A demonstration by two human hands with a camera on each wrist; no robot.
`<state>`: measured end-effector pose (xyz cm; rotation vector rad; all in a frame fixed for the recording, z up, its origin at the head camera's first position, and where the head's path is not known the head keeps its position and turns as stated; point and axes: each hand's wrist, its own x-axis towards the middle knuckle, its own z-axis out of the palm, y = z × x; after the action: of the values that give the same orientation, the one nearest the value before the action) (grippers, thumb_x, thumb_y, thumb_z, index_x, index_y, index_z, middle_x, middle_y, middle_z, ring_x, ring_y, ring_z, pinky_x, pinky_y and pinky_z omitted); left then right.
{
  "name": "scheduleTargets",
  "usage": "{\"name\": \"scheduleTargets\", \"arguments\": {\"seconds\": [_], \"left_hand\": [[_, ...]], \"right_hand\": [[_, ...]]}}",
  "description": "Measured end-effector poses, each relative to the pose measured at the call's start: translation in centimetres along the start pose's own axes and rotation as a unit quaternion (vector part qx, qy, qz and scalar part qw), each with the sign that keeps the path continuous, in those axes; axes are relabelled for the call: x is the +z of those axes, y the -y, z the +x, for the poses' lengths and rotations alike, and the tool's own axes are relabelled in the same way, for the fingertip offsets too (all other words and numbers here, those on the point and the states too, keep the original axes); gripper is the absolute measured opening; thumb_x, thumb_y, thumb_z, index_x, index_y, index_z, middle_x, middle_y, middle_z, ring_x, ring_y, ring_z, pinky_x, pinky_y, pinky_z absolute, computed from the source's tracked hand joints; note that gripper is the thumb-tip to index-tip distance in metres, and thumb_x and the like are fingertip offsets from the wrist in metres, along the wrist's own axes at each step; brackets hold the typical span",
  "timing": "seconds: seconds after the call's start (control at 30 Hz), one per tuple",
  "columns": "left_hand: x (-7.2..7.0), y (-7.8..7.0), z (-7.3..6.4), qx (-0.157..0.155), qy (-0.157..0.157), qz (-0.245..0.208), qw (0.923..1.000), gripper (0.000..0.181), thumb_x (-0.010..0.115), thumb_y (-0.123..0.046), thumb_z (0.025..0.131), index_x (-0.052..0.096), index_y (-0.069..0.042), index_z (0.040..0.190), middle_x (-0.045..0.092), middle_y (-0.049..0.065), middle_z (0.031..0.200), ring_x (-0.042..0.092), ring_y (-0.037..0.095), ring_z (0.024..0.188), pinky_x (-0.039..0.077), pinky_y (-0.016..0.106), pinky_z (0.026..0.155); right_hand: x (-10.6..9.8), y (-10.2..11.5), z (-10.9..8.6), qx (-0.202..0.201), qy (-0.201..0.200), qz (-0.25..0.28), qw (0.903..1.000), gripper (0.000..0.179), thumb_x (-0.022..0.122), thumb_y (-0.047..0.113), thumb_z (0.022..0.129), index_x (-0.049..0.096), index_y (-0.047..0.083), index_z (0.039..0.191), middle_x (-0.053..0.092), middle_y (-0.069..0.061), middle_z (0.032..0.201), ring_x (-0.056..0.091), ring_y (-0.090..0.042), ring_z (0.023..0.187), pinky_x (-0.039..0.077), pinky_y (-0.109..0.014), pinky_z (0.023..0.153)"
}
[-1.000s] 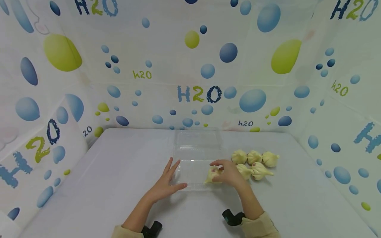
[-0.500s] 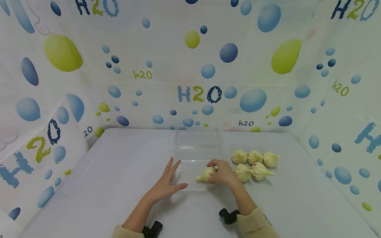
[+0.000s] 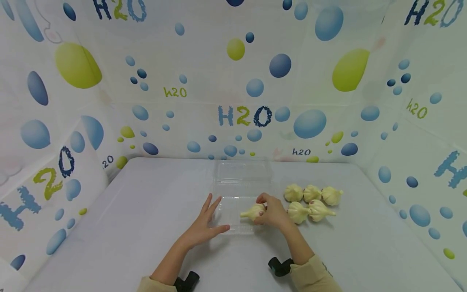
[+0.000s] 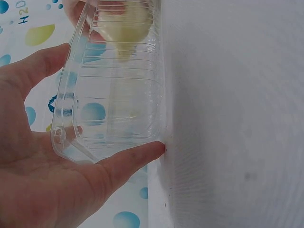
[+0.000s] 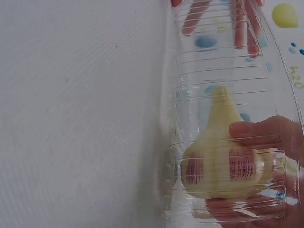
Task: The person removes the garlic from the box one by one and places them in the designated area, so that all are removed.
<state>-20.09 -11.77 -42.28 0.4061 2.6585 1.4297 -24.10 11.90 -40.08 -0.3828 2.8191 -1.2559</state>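
Observation:
A clear plastic clamshell box lies on the table with its lid folded back, away from me. My left hand spreads its straight fingers along the box's left end, and the left wrist view shows the thumb and fingers at its wall. My right hand reaches into the right side of the box and grips a garlic bulb. That bulb lies on its side, stem pointing left. Through the clear wall in the right wrist view, the garlic bulb shows purple-striped patches between fingers and thumb.
Several more garlic bulbs sit in two rows on the table, right of the box and close to my right hand. The white table ends at a patterned backdrop. Black wrist cameras are worn below both hands.
My right hand has moved left with the garlic bulb, further into the box. The bulb's stem has turned from pointing down towards me to pointing left. The left hand stays put.

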Motion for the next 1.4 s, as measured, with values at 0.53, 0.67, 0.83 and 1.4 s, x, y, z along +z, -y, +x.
{"name": "scheduleTargets", "arguments": {"seconds": [0.53,0.67,0.83,1.4], "left_hand": [[-0.1,-0.4,-0.1,0.000,0.000,-0.010,0.9999,0.085,0.071,-0.030,0.078,0.022,-0.018,0.147,-0.003,0.014,0.152,0.020,0.043,0.132,0.030,0.062,0.094],[0.0,-0.2,-0.1,0.001,0.001,-0.014,0.9999,0.085,0.071,-0.031,0.078,0.022,-0.018,0.147,-0.004,0.014,0.152,0.021,0.043,0.132,0.030,0.062,0.094],[0.0,-0.1,0.0,0.001,0.001,-0.010,0.9999,0.085,0.071,-0.030,0.079,0.022,-0.018,0.147,-0.004,0.014,0.152,0.021,0.043,0.132,0.030,0.062,0.094],[0.1,0.2,0.0,0.001,0.002,-0.013,0.9999,0.086,0.071,-0.033,0.078,0.020,-0.019,0.147,-0.006,0.012,0.152,0.019,0.042,0.133,0.029,0.061,0.095]], "right_hand": [[-0.6,0.1,-0.5,0.017,-0.051,0.057,0.9970,0.052,0.085,0.002,0.056,0.054,0.007,0.097,0.057,-0.014,0.109,0.059,-0.026,0.090,0.048,-0.031,0.065],[-1.0,0.3,-0.7,0.021,-0.068,0.079,0.9944,0.052,0.085,0.004,0.055,0.053,0.006,0.095,0.056,-0.013,0.108,0.059,-0.026,0.088,0.049,-0.030,0.064],[-1.5,0.3,-0.9,0.014,-0.087,0.093,0.9917,0.051,0.086,0.006,0.056,0.052,0.006,0.094,0.056,-0.013,0.106,0.058,-0.029,0.090,0.049,-0.030,0.065],[-2.7,-0.2,-1.5,0.018,-0.106,0.119,0.9870,0.054,0.084,0.005,0.060,0.051,0.007,0.102,0.052,-0.013,0.113,0.056,-0.034,0.101,0.051,-0.032,0.070]]}}
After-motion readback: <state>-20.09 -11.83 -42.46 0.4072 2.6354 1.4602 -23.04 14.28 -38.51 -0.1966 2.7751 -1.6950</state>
